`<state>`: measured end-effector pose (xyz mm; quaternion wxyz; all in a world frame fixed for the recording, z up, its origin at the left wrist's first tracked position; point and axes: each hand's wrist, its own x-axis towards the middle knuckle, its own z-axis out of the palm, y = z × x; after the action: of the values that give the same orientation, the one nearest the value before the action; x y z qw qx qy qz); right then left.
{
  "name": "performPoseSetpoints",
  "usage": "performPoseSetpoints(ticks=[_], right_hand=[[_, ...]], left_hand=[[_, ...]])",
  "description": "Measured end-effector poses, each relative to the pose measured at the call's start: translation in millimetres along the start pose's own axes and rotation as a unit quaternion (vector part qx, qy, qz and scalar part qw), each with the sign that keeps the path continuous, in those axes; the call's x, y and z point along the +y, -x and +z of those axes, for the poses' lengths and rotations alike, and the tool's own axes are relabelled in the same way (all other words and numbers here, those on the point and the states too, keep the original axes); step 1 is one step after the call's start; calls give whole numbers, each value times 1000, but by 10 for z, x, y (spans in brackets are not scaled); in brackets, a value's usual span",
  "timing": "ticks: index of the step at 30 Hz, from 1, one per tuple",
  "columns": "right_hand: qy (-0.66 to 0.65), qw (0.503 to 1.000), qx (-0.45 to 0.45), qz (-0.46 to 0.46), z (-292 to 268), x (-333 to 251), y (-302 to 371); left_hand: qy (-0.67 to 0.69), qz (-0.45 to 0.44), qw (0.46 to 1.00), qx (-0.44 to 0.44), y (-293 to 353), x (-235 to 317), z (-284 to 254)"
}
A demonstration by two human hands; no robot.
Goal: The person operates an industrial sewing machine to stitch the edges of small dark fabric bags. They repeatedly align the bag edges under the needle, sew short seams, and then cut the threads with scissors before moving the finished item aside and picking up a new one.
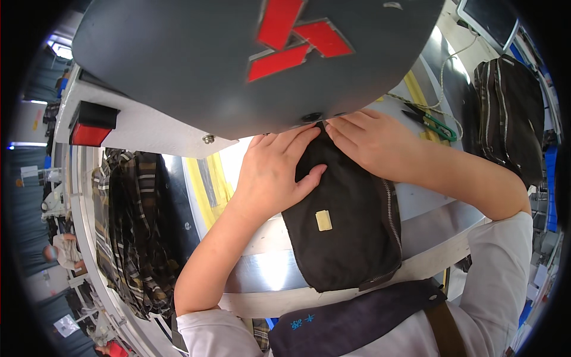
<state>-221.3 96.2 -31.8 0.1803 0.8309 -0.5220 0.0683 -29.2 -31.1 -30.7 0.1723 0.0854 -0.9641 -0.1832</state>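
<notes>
A dark brown fabric panel with a zipper along its right side and a small pale yellow patch lies under the grey sewing machine head. My left hand rests on the panel's left edge, fingers stretched toward the machine and thumb apart. From the right, my right hand lies on its far end, fingers extended; its thumb is hidden. The two hands' fingertips nearly meet below the machine head, which hides the needle area.
Plaid fabric hangs in a heap at the left. Green-handled thread snips and a cord lie right of the machine. A dark zippered fabric stack is at the far right, near a screen. Yellow tape marks the worktable.
</notes>
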Motion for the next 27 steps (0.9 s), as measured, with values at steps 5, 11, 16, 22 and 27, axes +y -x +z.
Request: performPoseSetpoints(ticks=[5,11,16,22,27], right_hand=[[0,1000,1,-2,-21,6,-7],[2,1000,7,-6,11,42,-22],[1,1000,13,-15,-5,57,-36],[13,999,17,-24,18,50,-16],[14,1000,7,-16,-7,129,-72]], left_hand=[[-11,1,1000,-5,-5,-2,-9],[-11,-3,1000,-8,-14,-49,9],[-10,-1,1000,-7,-29,-53,-7],[4,-7,1000,2,-31,-28,-2],[-54,8,998,36,-67,-87,-9]])
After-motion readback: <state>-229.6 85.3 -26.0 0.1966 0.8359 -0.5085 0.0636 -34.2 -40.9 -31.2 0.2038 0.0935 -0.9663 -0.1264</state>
